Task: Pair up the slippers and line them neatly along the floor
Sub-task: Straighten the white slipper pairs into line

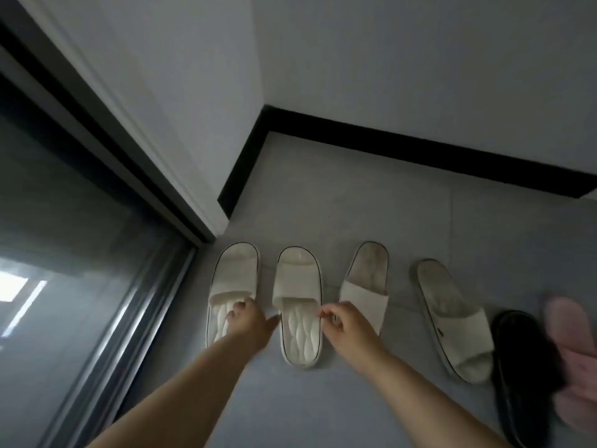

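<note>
Two cream slippers with wavy insoles lie side by side near the wall corner, toes pointing away from me. My left hand (pixel 247 321) grips the sole of the left one (pixel 234 276). My right hand (pixel 344 321) pinches the right edge of the second one (pixel 298 305). Further right lie two plainer white slippers, toes toward me: one (pixel 366 286) close to my right hand, one (pixel 452 315) angled outward. A black slipper (pixel 520 367) and a pink slipper (pixel 571 344) lie at the far right, blurred.
A white wall with a black baseboard (pixel 387 147) runs behind the slippers and turns a corner at the left. A sliding glass door with a dark frame (pixel 135 286) stands on the left. Grey floor tiles (pixel 323 205) lie between slippers and baseboard.
</note>
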`<state>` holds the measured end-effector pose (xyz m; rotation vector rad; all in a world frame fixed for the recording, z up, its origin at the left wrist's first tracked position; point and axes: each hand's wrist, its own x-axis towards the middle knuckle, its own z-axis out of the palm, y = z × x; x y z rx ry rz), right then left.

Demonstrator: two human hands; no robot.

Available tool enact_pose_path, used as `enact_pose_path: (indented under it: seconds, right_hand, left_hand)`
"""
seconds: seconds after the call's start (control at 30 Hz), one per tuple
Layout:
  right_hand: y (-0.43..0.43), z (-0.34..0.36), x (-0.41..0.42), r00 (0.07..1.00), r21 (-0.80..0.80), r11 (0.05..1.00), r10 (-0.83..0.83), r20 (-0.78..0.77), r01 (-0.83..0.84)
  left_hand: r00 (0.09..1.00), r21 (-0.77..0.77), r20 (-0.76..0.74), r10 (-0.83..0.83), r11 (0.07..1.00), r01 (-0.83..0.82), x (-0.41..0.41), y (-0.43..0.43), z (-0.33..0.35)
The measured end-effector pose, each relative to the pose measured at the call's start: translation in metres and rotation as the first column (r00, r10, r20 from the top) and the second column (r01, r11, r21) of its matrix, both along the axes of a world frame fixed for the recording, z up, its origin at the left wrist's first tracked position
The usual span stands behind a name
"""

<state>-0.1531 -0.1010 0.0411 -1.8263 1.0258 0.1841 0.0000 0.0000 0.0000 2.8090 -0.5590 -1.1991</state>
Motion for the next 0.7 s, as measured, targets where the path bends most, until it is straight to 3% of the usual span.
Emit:
enact_pose_path:
  seconds: [0.1,0.27,0.4,0.53,0.7]
  right_hand:
    - [-0.022,-0.075,0.029,0.994,-0.099,0.993,0.057,-0.094,-0.066]
    - [-0.023,-0.130,0.054,0.952,-0.198,0.965,0.112,-0.285,-0.172]
    - [0.000,-0.132,0.063,0.969,-0.104,0.976,0.174,-0.174,-0.194]
    - [0.000,-0.143,0.080,0.986,-0.152,0.979,0.121,-0.111,-0.138]
    - [-0.001,-0.144,0.095,0.983,-0.099,0.978,0.178,-0.052,-0.182]
  left_hand:
    - [0.998,0.081,0.048,0.038,0.996,-0.042,0.011,-0.017,-0.061]
    - [0.986,-0.032,0.155,0.059,0.998,-0.055,0.022,-0.016,-0.095]
    - [0.964,-0.125,0.264,0.018,0.992,0.016,0.032,-0.005,-0.090]
    - [0.902,-0.139,0.419,-0.101,0.975,0.174,0.060,0.002,-0.085]
    - [0.931,-0.322,0.363,0.044,0.943,0.081,0.077,0.009,-0.087]
